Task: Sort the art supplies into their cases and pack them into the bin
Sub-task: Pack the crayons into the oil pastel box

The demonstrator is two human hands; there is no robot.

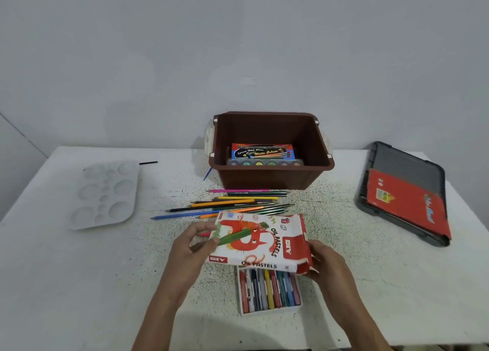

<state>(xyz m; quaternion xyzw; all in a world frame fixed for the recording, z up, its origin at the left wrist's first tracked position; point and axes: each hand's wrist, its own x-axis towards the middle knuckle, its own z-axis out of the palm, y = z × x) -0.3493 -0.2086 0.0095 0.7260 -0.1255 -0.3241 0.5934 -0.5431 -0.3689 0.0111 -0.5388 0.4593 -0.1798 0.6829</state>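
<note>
Both my hands hold the white and red oil pastels box (260,241) just above the table. My left hand (197,241) pinches its left end, and my right hand (321,258) grips its right end. A white tray of oil pastels (268,289) lies under the box's near edge. Several loose coloured pencils (232,203) lie beyond the box. Behind them stands the brown bin (270,176), holding a water colours box (262,151) and a paint set (264,162).
A white paint palette (105,194) lies at the left with a black stick (148,162) behind it. A dark bin lid (407,170) at the right carries a red pencil case (407,199). A blue brush (207,173) leans by the bin.
</note>
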